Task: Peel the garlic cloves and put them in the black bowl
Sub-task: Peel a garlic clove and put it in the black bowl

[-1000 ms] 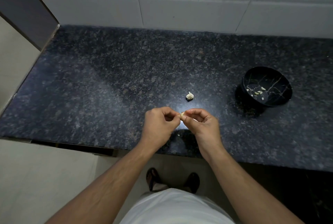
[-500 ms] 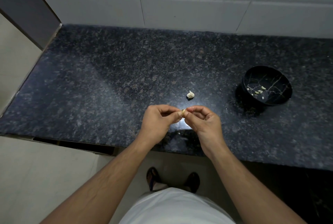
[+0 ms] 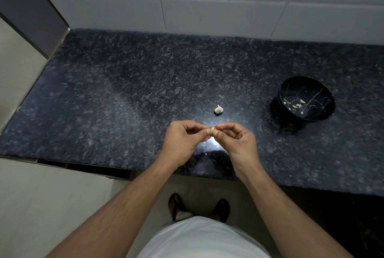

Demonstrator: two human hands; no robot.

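A small pale garlic clove [image 3: 212,130] is pinched between the fingertips of both hands, just above the counter's front part. My left hand [image 3: 182,143] grips it from the left and my right hand [image 3: 239,143] from the right, fingers curled. A small piece of the garlic bulb [image 3: 218,109] lies on the counter just beyond my hands. The black bowl [image 3: 287,93] with pale vein lines stands at the right and holds several peeled cloves [image 3: 297,105].
The dark speckled granite counter [image 3: 124,102] ends at a white tiled wall behind and at a front edge near my body. A grey panel stands at the far left. My feet show on the pale floor below.
Both hands have shifted slightly away from me along the counter while still pinching the clove. The fingers have turned a little around it.
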